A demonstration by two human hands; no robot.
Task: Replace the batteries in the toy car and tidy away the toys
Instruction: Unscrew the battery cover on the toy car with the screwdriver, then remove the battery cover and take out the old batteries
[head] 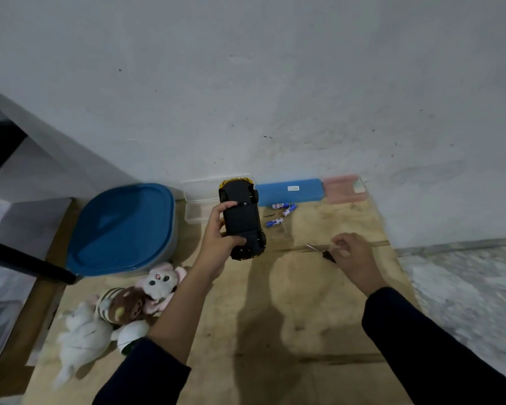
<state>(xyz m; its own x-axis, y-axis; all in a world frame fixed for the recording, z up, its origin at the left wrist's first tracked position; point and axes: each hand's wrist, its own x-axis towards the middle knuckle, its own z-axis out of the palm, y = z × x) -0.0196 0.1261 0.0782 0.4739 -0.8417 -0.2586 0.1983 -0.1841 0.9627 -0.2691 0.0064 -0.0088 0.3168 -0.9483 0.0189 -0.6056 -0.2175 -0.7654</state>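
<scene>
Head view: the left hand (221,244) has its grip round the car (243,219), held belly-up with its long axis running toward the wall. To its right, the right hand (354,255) pinches a screwdriver (323,252), tip aimed left at the car but apart from it. Batteries (287,211) lie beside the car. No hatch screw can be made out on the dark underside.
</scene>
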